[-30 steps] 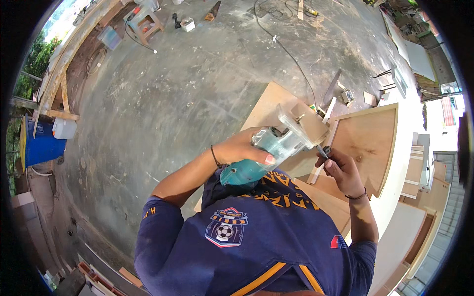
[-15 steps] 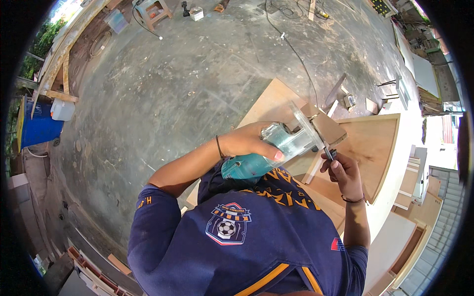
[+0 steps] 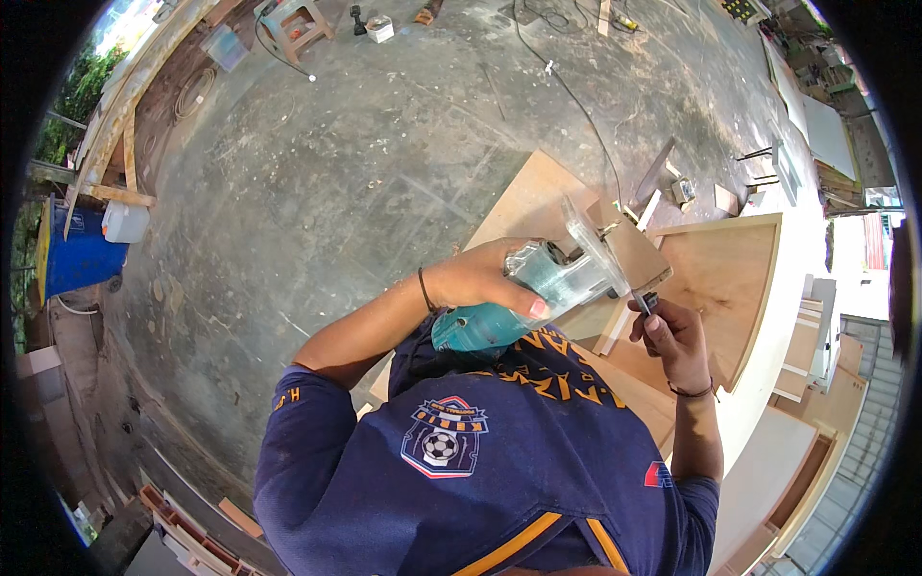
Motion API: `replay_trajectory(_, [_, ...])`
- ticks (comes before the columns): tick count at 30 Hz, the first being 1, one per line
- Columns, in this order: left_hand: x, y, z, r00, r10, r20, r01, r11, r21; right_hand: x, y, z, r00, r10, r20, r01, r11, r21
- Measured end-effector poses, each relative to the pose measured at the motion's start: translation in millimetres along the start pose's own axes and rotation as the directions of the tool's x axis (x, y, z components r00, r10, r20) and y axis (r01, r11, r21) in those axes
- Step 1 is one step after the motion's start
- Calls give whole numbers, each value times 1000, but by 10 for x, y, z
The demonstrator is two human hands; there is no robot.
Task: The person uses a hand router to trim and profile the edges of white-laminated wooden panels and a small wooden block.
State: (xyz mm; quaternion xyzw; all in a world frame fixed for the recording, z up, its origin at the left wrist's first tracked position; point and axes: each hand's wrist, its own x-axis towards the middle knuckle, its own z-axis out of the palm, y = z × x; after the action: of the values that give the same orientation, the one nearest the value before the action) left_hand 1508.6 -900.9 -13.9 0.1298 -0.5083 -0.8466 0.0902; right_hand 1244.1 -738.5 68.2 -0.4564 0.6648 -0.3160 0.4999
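Observation:
A teal trim router point(image 3: 483, 324) with a clear plastic base point(image 3: 594, 252) lies tilted across my front, its base turned toward the upper right. My left hand point(image 3: 490, 278) is wrapped round its body from above, with the thumb along the near side. By the lower edge of the base, my right hand point(image 3: 669, 334) pinches a small dark metal piece point(image 3: 646, 302) between thumb and fingers. Whether that piece touches the base I cannot tell. The exact kind of the piece is too small to make out.
Below the router lie a plywood sheet point(image 3: 534, 189) and a wooden panel with a raised frame point(image 3: 722, 274). A brown block point(image 3: 636, 252) sits just beyond the base. A black cable point(image 3: 582, 108) crosses the concrete floor. Cabinet parts point(image 3: 805, 355) stand at the right, a blue bin point(image 3: 84, 248) far left.
My right hand has shifted very slightly right and down with the small dark piece, its fingers a little changed. The left hand keeps its hold on the router.

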Motion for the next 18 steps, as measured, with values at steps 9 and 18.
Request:
replay_trajectory(9, [3,2,14,1000,-3,-2,3,1000,1,-9,89,-30,999,-44,4,44,999,-14])
replay_trajectory(18, [17,-7,17,1000,5,-9,-5,1000,10,-6,59,-42,999,-33,-17,32,999,-36])
